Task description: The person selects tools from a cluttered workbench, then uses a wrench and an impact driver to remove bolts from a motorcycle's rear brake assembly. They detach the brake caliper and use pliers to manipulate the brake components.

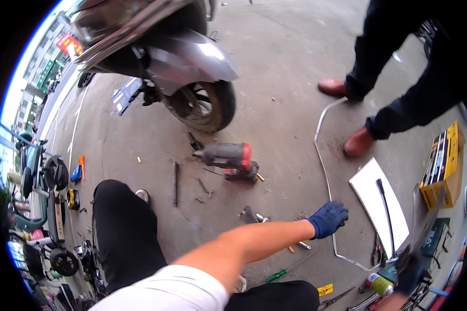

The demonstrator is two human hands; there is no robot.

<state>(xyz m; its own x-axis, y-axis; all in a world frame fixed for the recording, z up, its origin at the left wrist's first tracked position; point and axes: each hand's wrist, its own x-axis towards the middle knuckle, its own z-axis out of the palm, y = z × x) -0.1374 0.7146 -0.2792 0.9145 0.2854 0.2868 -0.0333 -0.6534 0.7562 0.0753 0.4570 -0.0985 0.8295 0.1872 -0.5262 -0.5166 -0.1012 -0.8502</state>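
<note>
On the floor (280,129), passing under the blue-gloved left grip (328,220), lies a thin, pale strip (323,171), bent at several places. A can (381,285), yellow-green with a red-and-white end, rests near the blurred right grip (411,272). The left arm (244,249) reaches across rightward, elbow slightly bent, its grip curled downward; the right grip sits low at the right. Whether either is clenched or released, I cannot tell.
</note>
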